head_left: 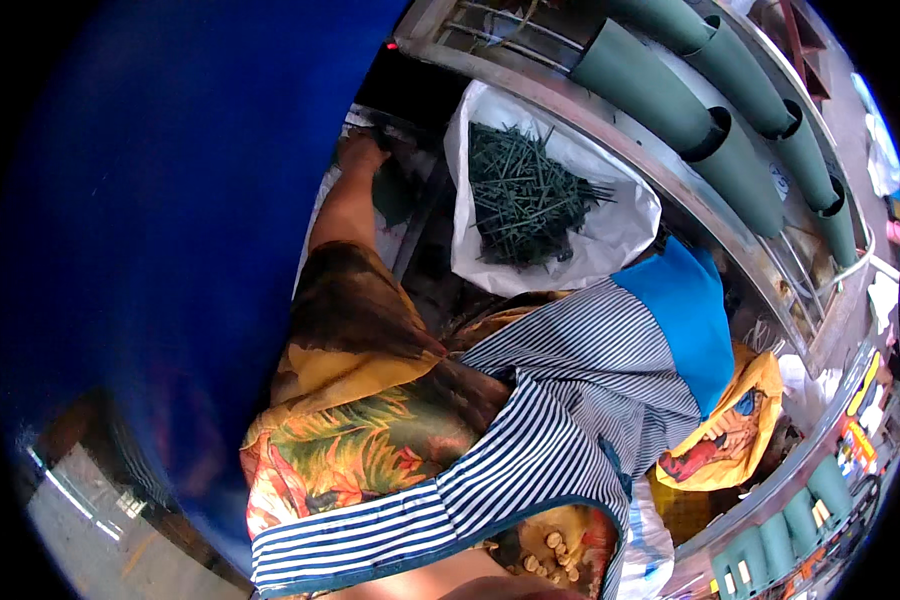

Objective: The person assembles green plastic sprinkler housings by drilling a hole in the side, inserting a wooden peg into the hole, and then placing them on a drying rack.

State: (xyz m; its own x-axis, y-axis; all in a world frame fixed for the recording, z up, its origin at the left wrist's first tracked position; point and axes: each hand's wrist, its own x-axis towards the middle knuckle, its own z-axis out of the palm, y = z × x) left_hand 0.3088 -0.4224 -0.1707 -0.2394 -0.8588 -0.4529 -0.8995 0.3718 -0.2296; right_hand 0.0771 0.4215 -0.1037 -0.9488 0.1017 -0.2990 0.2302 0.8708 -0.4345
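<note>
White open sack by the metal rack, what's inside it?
The white sack holds a heap of thin, dark green strips; the heap covers whatever lies underneath, including the sack's bottom.

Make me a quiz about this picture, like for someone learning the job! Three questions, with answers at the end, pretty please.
1. Multiple choice: what fills the open, white, plastic-looking sack?
a) round red balls
b) thin, dark green strips
c) coiled yellow rope

2. True or false: the smooth, hollow, dark green tubes stand inside the sack.

3. Compare: in this view, which looks closer to the person's visible bare hand, the sack or the tubes?

Key:
1. b
2. False; they lie on the metal-framed rack.
3. The sack.
</note>
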